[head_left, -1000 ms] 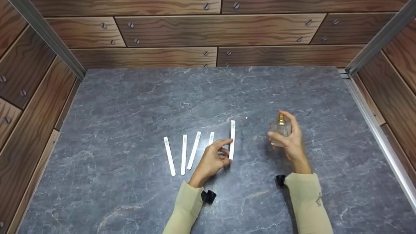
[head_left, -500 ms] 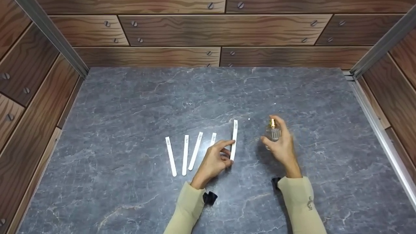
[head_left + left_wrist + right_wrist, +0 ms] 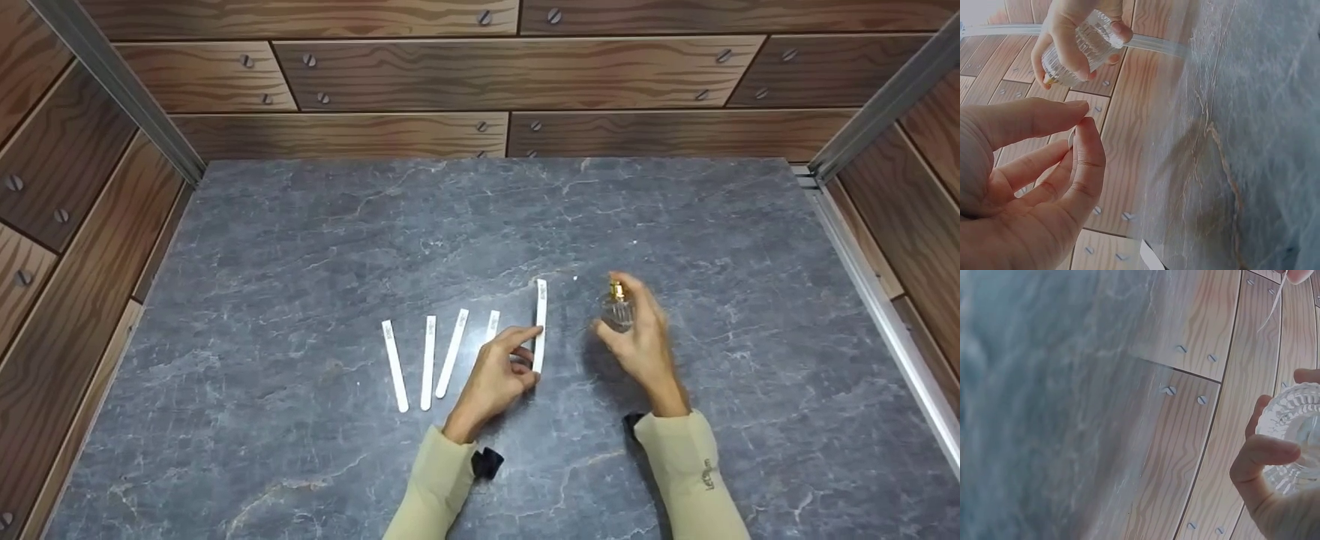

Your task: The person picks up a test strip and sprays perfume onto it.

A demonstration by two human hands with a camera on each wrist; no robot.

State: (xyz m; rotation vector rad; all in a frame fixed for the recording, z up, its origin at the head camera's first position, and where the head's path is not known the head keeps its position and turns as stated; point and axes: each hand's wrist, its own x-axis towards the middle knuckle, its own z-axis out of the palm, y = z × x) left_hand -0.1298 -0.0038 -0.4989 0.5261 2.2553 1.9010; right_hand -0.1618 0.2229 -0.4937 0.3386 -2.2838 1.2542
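A white paper test strip (image 3: 541,307) with small print at its top is pinched in my left hand (image 3: 491,379), held up off the table. In the left wrist view the strip (image 3: 1071,138) shows only edge-on between the fingers. My right hand (image 3: 645,352) grips a clear ribbed glass perfume bottle (image 3: 618,311) with a gold spray top (image 3: 616,289); one finger rests on the top. The bottle is a short way right of the strip, apart from it. From the right wrist, the ribbed base of the bottle (image 3: 1292,416) faces the camera.
Several more white strips lie side by side left of my left hand, among them the leftmost strip (image 3: 395,367); the nearest one (image 3: 492,324) is partly hidden by that hand. They lie on a grey marbled table (image 3: 300,247). Wood-patterned panels (image 3: 510,71) and metal rails enclose it.
My right hand has moved left with the perfume bottle, closer to the strip. My left hand keeps the strip in about the same place.
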